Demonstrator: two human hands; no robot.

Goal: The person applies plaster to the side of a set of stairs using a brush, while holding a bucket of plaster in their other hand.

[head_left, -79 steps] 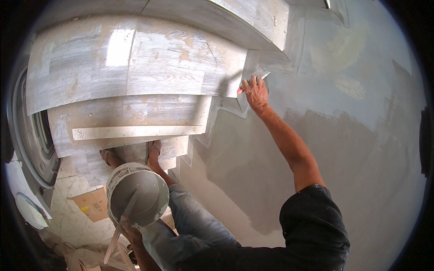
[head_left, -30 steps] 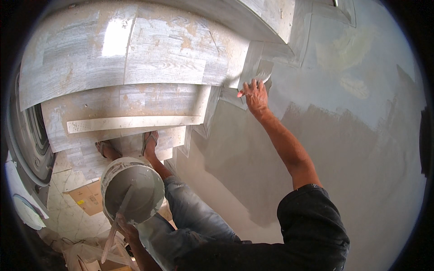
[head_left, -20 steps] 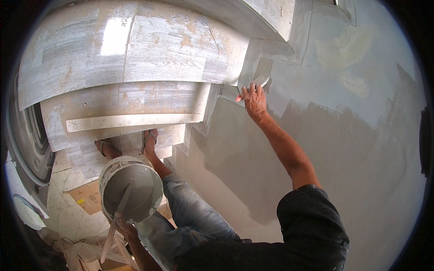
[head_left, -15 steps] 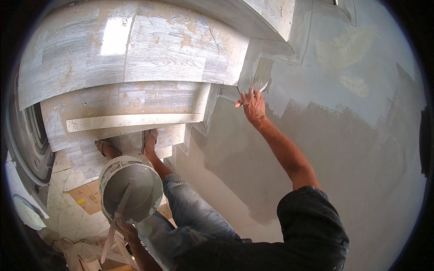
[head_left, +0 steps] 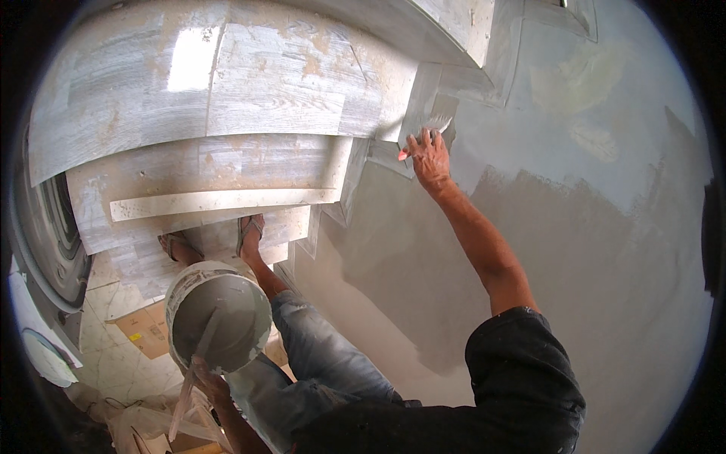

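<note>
At the wall beside the stair edge, my right hand (head_left: 429, 160) is closed round a paintbrush with a red handle end. Its pale bristles (head_left: 437, 122) meet the wall at a darker wet patch next to the tile skirting. Low at the left, my left hand (head_left: 212, 382) is closed at the near rim of a white, smeared bucket (head_left: 181, 291), with a long flat stick (head_left: 185, 401) under the fingers. The bucket is tilted and contains grey paint (head_left: 227, 321). The stick leans from the paint out over the rim. My left fingers are partly hidden.
Wood-look tiled stairs (head_left: 287, 83) rise at the upper left; my sandalled feet stand on a lower step. A grey wall (head_left: 529, 250), part darker, fills the right. A front-loading machine (head_left: 57, 227) stands far left, with cardboard (head_left: 144, 329) and plastic sheeting (head_left: 136, 420) below.
My right hand has moved slightly up and right with the brush, whose bristles now fan out higher on the wall. The left hand and bucket are nearly still.
</note>
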